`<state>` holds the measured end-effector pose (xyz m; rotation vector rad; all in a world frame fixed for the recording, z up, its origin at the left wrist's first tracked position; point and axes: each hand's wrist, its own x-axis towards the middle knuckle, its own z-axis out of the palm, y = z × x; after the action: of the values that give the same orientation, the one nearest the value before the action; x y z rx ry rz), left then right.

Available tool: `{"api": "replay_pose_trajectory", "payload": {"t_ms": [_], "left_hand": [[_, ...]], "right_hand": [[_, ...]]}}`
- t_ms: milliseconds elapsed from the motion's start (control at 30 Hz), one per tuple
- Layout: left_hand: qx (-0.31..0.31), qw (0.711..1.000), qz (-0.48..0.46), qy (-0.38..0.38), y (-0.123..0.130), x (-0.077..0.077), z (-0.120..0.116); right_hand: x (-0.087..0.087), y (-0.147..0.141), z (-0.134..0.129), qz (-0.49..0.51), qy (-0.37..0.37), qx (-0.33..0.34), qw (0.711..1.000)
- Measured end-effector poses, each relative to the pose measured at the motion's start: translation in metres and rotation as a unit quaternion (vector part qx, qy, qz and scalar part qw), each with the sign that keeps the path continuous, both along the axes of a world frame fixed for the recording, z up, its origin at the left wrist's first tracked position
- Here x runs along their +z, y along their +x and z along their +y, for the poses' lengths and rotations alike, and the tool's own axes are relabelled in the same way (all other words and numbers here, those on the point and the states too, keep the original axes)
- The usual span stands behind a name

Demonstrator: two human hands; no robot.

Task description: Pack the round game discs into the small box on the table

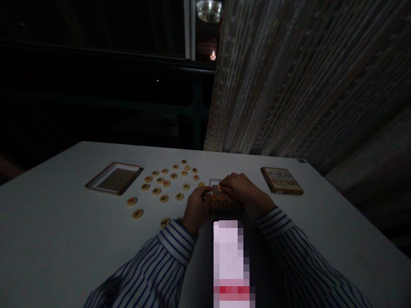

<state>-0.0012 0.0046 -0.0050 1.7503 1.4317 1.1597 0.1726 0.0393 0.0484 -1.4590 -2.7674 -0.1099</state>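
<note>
A small box (215, 182) with a pale rim stands on the table in front of me, with rows of round xiangqi pieces (221, 198) in its near part. My left hand (197, 207) is curled round the box's left side, its thumb at the rim. Over the right side of the box, my right hand (244, 190) has its fingertips closed on a xiangqi piece (220, 188) with a red mark. Its fingers cover part of the rows. To the left, several loose xiangqi pieces (174, 176) lie spread out, with red or black characters.
An open shallow box part (118, 179) lies at the left, and a closed printed box (281, 180) at the right of the white table (58, 218). A lit, pixelated phone-like shape (229, 256) lies between my forearms. A string curtain (257, 81) hangs beyond the table's far edge.
</note>
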Motion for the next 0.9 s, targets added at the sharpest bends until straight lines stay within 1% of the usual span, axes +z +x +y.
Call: {"api": "replay_pose_trajectory", "payload": {"t_ms": [133, 433, 900], "left_hand": [[-0.001, 1.000, -0.003, 0.003, -0.0002, -0.0018, 0.0009], [0.000, 1.000, -0.003, 0.019, -0.0003, -0.0004, -0.0001], [-0.002, 1.000, 0.000, 0.006, -0.0002, -0.0018, 0.0003]], "right_hand": [[0.0011, -0.0012, -0.0011, 0.000, 0.002, 0.004, 1.000], [0.0055, -0.0029, -0.0033, -0.009, -0.016, 0.016, 1.000], [0.0023, -0.0016, -0.0019, -0.010, -0.015, 0.017, 1.000]]}}
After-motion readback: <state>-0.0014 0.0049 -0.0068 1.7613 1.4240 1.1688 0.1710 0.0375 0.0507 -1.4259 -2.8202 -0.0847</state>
